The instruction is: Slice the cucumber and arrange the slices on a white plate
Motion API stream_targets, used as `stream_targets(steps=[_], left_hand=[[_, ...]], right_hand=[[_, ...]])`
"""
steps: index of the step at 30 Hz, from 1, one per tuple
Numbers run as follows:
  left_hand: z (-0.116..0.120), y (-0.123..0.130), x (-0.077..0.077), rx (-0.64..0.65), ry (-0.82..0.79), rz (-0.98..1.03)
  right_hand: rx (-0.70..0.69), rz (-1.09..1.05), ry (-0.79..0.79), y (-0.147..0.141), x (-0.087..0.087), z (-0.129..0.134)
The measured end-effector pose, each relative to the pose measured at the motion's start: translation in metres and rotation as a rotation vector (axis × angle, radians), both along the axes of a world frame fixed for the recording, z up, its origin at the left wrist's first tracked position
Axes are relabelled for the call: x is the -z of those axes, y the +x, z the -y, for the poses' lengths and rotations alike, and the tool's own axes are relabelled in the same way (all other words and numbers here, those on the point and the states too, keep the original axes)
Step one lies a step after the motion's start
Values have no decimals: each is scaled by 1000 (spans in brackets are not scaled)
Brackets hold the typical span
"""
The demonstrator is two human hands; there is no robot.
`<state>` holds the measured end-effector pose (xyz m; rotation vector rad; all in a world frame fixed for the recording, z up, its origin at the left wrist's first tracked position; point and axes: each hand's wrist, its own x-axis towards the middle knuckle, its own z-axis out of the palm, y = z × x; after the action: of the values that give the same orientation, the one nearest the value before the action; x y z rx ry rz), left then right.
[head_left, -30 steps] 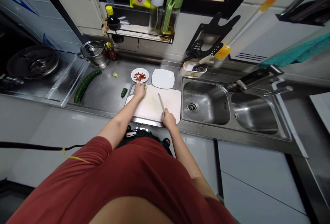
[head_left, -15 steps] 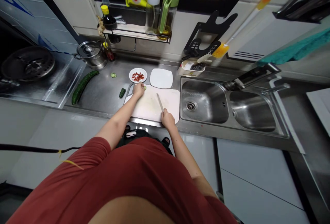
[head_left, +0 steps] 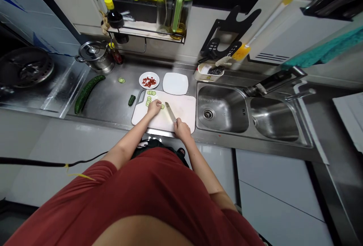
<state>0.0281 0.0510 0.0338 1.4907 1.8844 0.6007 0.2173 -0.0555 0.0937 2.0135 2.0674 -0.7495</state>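
My right hand is wrapped round the handle of a kitchen knife, whose blade points away from me over the white cutting board. Left of the blade, my left hand has its fingers drawn together at a cucumber slice; the fingertips are small and partly hidden. Several more cucumber slices lie on the board's left part, just beyond that hand. A short cucumber piece rests on the steel counter left of the board.
Behind the board stand a plate of chopped red pieces and a square white plate. A long cucumber, slices and a lidded pot are at left. The double sink borders the board's right side.
My left hand has come back from the board's far left corner toward the blade, uncovering cucumber slices there. The knife has shifted slightly left. The whole view has tilted a little.
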Motion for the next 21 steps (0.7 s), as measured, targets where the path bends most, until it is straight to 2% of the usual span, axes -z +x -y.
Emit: stream_targets(steps=[5,10,21], left_hand=[[1,-3,7,7,69,-109],[-3,-6,13,2,59,-116],[-7,-4,9,-13,6,-133]], right_hand=[[-38,11,-27,-4,-1,2],[-62,21,-48,-7,-1,1],[-96,25,-90,-12,4,3]])
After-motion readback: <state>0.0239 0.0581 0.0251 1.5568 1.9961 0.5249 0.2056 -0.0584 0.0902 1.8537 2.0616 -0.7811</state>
